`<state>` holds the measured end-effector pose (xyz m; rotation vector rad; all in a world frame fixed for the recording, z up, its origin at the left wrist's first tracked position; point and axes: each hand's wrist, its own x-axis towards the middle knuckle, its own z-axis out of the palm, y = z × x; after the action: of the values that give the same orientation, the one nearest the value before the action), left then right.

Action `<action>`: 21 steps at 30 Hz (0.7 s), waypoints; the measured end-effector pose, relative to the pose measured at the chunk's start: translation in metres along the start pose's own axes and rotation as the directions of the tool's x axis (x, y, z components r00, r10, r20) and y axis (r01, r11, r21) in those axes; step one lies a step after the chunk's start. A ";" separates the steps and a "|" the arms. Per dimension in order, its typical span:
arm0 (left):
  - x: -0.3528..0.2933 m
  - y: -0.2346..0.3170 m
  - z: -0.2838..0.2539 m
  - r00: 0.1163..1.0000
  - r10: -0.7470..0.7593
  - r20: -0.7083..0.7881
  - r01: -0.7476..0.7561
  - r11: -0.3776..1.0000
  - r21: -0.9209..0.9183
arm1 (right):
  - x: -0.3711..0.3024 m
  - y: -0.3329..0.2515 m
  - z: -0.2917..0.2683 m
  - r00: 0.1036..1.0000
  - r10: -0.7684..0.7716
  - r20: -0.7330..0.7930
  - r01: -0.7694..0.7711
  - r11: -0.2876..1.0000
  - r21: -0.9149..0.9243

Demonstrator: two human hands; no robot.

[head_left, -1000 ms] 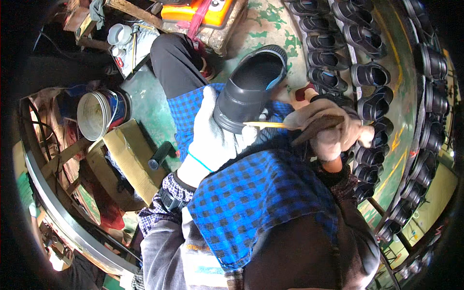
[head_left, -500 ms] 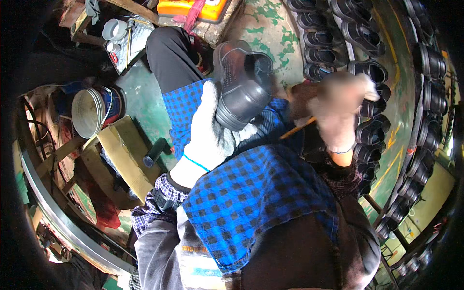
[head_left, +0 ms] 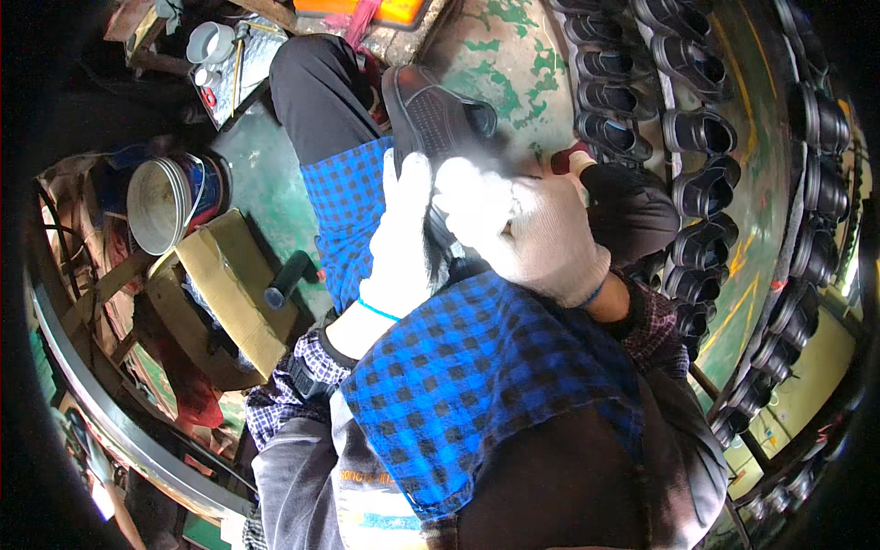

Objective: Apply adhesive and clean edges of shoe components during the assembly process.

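Observation:
A black shoe (head_left: 423,108) is held over my lap, its opening to the right and its far end tilted up. My left hand (head_left: 396,238), in a white knit glove, grips the shoe from its left side and underneath. Closed and also gloved, my right hand (head_left: 545,229) is against the shoe's near right side, covering much of it. Glare and blur whiten its fingers, so what they hold cannot be made out. Beneath both hands a blue and black checked cloth (head_left: 440,394) covers my lap.
Rows of black shoes (head_left: 704,183) stand to the right. On the left are a pail (head_left: 160,206), a cardboard box (head_left: 243,293) and a dark cylinder (head_left: 289,280). A small tray (head_left: 252,73) with a grey cup (head_left: 211,42) lies at the far left, near an orange case (head_left: 367,7).
My right hand has swung left from beside the shoe rows onto the shoe. The shoe has shifted slightly left and away, still in my left hand.

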<state>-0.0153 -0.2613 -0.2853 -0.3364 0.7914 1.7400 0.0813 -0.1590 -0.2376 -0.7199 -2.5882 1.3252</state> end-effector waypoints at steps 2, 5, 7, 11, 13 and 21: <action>-0.005 0.008 0.007 0.997 -0.064 0.046 0.068 0.993 -0.098 | -0.005 0.003 0.000 0.991 0.072 0.115 -0.067 0.996 -0.053; -0.001 0.012 0.008 0.988 -0.129 0.083 0.139 0.983 -0.120 | -0.019 0.017 0.002 0.976 0.095 0.194 -0.088 0.995 -0.048; -0.001 0.013 0.016 0.993 -0.117 0.033 0.120 0.986 -0.115 | -0.022 0.015 -0.007 0.988 -0.032 0.149 0.006 0.985 0.171; -0.004 0.008 0.026 1.000 -0.012 -0.014 0.010 0.989 -0.146 | -0.002 0.007 0.004 0.978 -0.185 -0.091 0.179 0.981 -0.068; -0.003 0.009 0.015 0.996 -0.034 0.078 0.044 0.991 -0.126 | -0.006 -0.001 -0.001 0.998 -0.039 0.042 0.043 0.993 -0.107; 0.005 0.024 -0.001 0.954 -0.233 0.187 0.278 0.924 -0.265 | -0.020 0.042 -0.042 0.977 -0.022 -0.214 0.060 0.983 0.171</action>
<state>-0.0391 -0.2619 -0.2809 -0.4758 0.3621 1.6091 0.1279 -0.1172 -0.2436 -0.7289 -2.2753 1.3640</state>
